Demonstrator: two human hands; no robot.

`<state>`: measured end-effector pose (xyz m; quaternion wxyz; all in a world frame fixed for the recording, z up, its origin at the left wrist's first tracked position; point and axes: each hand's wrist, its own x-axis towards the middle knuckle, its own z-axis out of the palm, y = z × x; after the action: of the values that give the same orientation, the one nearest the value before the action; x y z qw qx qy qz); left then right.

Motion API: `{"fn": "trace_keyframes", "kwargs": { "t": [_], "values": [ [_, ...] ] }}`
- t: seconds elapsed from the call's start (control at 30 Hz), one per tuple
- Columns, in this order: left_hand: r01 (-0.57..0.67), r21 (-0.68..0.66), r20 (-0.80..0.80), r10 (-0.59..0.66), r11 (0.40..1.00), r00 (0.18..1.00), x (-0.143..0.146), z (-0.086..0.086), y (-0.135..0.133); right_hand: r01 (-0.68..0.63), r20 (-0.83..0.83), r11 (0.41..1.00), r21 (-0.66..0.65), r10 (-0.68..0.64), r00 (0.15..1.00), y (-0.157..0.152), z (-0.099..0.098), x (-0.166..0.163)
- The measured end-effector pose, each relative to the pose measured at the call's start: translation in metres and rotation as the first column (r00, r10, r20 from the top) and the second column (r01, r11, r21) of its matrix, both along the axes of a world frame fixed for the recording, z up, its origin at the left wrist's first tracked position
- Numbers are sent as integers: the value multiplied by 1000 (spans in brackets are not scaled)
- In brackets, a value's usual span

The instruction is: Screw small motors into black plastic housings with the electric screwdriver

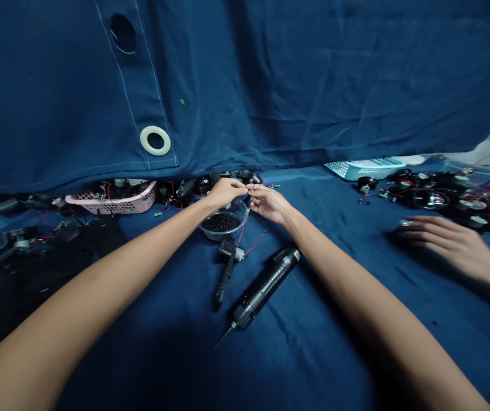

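Note:
My left hand [226, 193] and my right hand [269, 203] meet fingertip to fingertip above a clear plastic bowl [223, 236]. Both are closed in a pinch; what lies between the fingers is too small to make out. Small black pieces [221, 221], like screws, fill the bowl. Just in front of it lies a black handle-shaped part [225, 281] with a small motor [239, 253]. Red wires [255, 244] come off the motor, and one runs up toward my right fingers. A black electric screwdriver [266, 288] rests diagonally on the blue cloth, its bit pointing to the lower left.
Another person's hand [450, 242] reaches in from the right. Beyond it is a pile of black wired parts [437, 197], near a turquoise basket [371, 170]. A pink basket [116, 206] holds parts at left. Blue fabric [291, 74] hangs across the back.

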<state>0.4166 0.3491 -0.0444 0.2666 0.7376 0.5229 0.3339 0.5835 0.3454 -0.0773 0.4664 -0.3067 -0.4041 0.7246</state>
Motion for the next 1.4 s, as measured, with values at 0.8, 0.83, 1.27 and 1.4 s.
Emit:
{"fn": "trace_keyframes", "kwargs": {
  "t": [0.8, 0.83, 1.27, 1.4],
  "values": [
    [-106, 70, -28, 109, 992, 994, -1, 5, -15, -40, -132, 994, -100, 27, 991, -6, 8, 0],
    [-107, 75, -30, 110, 991, 994, -1, 5, -16, -41, -135, 994, -100, 27, 990, -6, 8, 0],
    [-108, 168, -25, 114, 980, 993, 1, 5, -19, -77, -191, 992, -95, 58, 980, -5, 8, 0],
    [-96, 193, -2, 98, 977, 995, 0, 3, -19, -91, -200, 992, -87, 72, 977, -4, 7, 1]
  ]
}}
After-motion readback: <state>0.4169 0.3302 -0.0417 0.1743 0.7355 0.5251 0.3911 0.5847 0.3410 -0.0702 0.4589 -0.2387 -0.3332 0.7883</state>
